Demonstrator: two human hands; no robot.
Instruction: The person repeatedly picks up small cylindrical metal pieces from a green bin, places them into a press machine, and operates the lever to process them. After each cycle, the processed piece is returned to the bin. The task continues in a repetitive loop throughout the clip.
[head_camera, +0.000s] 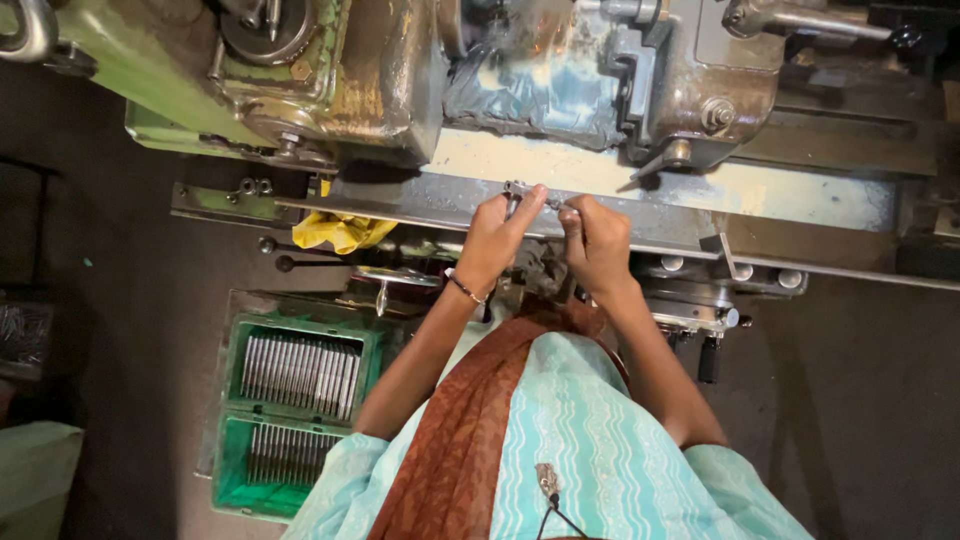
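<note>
Both hands are meeting over a small, slim, shiny metal part (530, 192), pinching it between them just above the long grey steel rail (640, 222) of the lathe. The left hand (492, 240), a thin bangle at its wrist, is closing narrow fingertips on the part's left end; the right hand (597, 243) is curling round its right end. At 12 o'clock from the hands, the worn green and rust-brown cast-iron machine body (330, 80) is looming, oily and chipped, with a crumpled blue-grey cloth (540, 90) lying at about 1 o'clock. A yellow crumpled rag (340, 232) is sitting at 9 o'clock. At 7 o'clock, a green plastic crate (292, 410) is resting on the dark floor (850, 400), holding rows of thin silvery metal rods (300, 372). A black-knobbed lever (708, 358) is hanging at 4 o'clock
</note>
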